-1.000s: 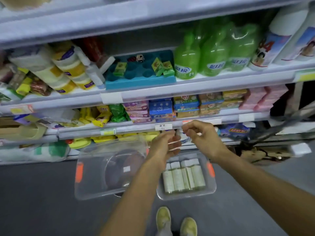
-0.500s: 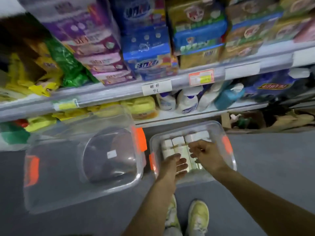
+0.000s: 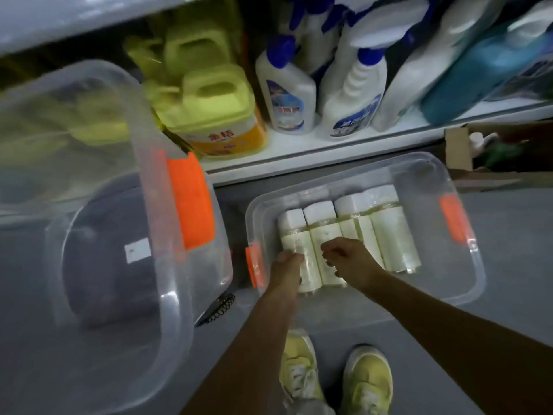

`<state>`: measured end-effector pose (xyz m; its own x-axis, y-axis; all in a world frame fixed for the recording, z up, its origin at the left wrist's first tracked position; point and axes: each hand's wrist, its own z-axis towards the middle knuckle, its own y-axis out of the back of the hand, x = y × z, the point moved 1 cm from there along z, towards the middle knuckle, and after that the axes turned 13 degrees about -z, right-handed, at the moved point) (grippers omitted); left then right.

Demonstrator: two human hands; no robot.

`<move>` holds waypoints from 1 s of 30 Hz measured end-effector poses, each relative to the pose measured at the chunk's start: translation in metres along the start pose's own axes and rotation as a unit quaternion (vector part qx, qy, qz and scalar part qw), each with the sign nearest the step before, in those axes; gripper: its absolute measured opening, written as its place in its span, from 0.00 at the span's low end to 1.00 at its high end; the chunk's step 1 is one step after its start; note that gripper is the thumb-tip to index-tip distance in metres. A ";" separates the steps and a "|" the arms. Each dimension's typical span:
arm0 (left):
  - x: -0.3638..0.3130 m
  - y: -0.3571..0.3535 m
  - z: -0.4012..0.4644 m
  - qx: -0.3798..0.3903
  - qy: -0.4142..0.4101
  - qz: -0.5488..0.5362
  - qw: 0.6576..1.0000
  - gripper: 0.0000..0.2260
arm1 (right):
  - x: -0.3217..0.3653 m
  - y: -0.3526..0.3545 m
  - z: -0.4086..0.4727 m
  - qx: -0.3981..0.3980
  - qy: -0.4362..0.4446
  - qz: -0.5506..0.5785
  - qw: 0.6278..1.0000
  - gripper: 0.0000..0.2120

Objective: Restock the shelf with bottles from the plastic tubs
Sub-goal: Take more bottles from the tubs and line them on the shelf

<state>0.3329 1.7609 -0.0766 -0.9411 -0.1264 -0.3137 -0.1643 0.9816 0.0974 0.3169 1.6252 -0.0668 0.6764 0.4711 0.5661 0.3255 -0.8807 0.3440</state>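
A small clear plastic tub with orange clips stands on the grey floor below the bottom shelf. Several pale bottles with white caps lie side by side in it. My left hand reaches down onto the leftmost bottle, fingers curled at its side. My right hand curls over the second bottle. Two more bottles lie untouched to the right.
A large empty clear tub with an orange clip fills the left. The bottom shelf holds yellow jugs, white spray bottles and a blue bottle. A cardboard box sits at right. My yellow shoes stand just before the small tub.
The view has dropped from the upper shelves to the floor. Both hands came down from the shelf edge into the small tub and closed on two bottles at its left.
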 end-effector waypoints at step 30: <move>-0.019 -0.023 0.120 0.030 0.027 -0.144 0.989 0.32 | -0.022 -0.025 0.116 0.079 0.049 0.100 0.991 0.28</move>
<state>0.3904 1.7580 -0.1862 -0.8729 -0.4072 -0.2689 -0.4107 0.9106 -0.0458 0.3711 1.6313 -0.1747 0.6723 0.2821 0.6845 0.2957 -0.9499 0.1011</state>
